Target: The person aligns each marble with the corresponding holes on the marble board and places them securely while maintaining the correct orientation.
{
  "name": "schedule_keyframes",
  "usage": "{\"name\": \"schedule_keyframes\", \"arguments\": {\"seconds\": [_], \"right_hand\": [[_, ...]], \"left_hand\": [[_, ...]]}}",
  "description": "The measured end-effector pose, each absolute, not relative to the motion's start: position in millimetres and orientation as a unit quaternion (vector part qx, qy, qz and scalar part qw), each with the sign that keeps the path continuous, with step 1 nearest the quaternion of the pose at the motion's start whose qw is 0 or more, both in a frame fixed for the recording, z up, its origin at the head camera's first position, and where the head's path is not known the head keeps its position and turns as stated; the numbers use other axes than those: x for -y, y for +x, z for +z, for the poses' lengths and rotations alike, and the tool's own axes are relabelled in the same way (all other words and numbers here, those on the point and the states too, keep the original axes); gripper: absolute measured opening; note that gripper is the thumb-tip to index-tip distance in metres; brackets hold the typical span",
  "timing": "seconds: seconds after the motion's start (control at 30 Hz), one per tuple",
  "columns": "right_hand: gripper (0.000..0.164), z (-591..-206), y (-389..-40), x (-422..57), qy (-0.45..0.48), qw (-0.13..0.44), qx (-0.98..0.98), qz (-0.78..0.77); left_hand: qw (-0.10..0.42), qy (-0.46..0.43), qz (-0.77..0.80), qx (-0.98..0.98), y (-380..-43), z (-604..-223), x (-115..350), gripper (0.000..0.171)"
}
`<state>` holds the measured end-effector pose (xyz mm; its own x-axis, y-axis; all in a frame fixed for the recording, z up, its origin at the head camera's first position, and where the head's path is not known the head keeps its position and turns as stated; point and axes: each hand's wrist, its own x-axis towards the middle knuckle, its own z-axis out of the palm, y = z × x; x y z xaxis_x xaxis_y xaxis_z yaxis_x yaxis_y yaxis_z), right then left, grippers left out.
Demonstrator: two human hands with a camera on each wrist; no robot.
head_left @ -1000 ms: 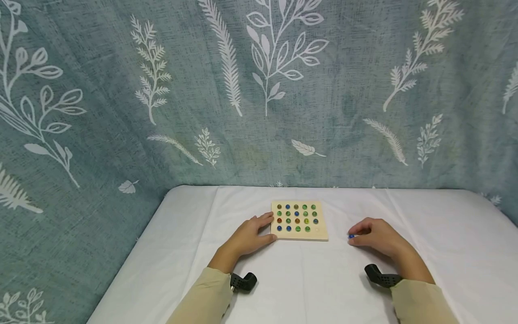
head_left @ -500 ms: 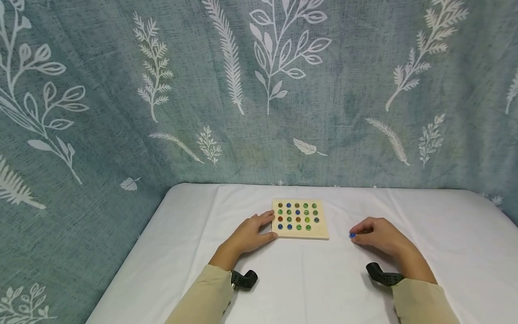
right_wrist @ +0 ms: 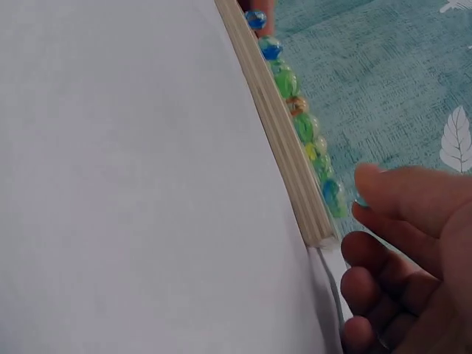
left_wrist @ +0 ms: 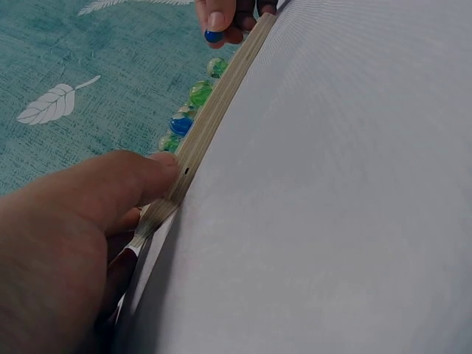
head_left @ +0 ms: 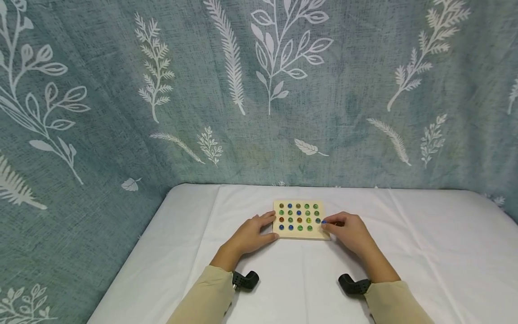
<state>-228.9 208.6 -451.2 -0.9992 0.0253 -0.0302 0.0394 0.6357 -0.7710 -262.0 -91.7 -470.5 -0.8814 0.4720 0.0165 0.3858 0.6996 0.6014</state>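
A light wooden board point(head_left: 314, 233) with rows of glass marbles in its hollows lies on the table. My left hand point(head_left: 252, 235) holds its left side, thumb at the near corner and fingers along the left edge; in the left wrist view the thumb point(left_wrist: 166, 171) lies against the layered wooden edge point(left_wrist: 214, 110). My right hand point(head_left: 351, 230) pinches a blue marble point(head_left: 323, 222) between thumb and fingertips, over the board's right edge. That marble point(left_wrist: 213, 35) shows beneath the fingertips in the left wrist view. From the right wrist, the hand point(right_wrist: 413, 251) mostly hides it.
A white cloth point(head_left: 299, 279) covers the table, and a blue-green curtain with white leaf prints point(head_left: 251, 135) hangs behind it. Black devices are strapped to the left wrist point(head_left: 245, 280) and the right wrist point(head_left: 354, 285).
My right hand has carried the blue marble leftward from the cloth to the board's right edge. The left hand stays at the board.
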Motion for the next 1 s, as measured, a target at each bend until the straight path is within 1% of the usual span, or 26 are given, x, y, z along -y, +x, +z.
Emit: {"name": "schedule_keyframes", "arguments": {"seconds": [0.33,0.63,0.83,0.9,1.0], "right_hand": [[0.032,-457.8,-228.9,-202.2,0.011,0.007,-0.908,-0.419],[0.028,-460.9,-227.4,-200.8,-0.011,0.001,-0.918,-0.398],[0.033,-459.9,-224.3,-201.4,-0.014,0.001,-0.919,-0.394],[0.033,-459.7,-223.9,-202.1,-0.013,-0.003,-0.918,-0.396],[0.033,-458.9,-224.0,-203.3,-0.013,-0.024,-0.919,-0.392]], "left_hand": [[0.069,0.237,0.309,-0.918,-261.2,-466.9,91.3,0.063],[0.071,0.235,0.304,-0.921,-260.4,-466.3,92.0,0.063],[0.067,0.240,0.299,-0.921,-260.0,-468.0,91.4,0.063],[0.067,0.241,0.296,-0.922,-259.5,-468.1,90.9,0.063],[0.063,0.245,0.289,-0.923,-259.5,-468.3,90.2,0.064]]}}
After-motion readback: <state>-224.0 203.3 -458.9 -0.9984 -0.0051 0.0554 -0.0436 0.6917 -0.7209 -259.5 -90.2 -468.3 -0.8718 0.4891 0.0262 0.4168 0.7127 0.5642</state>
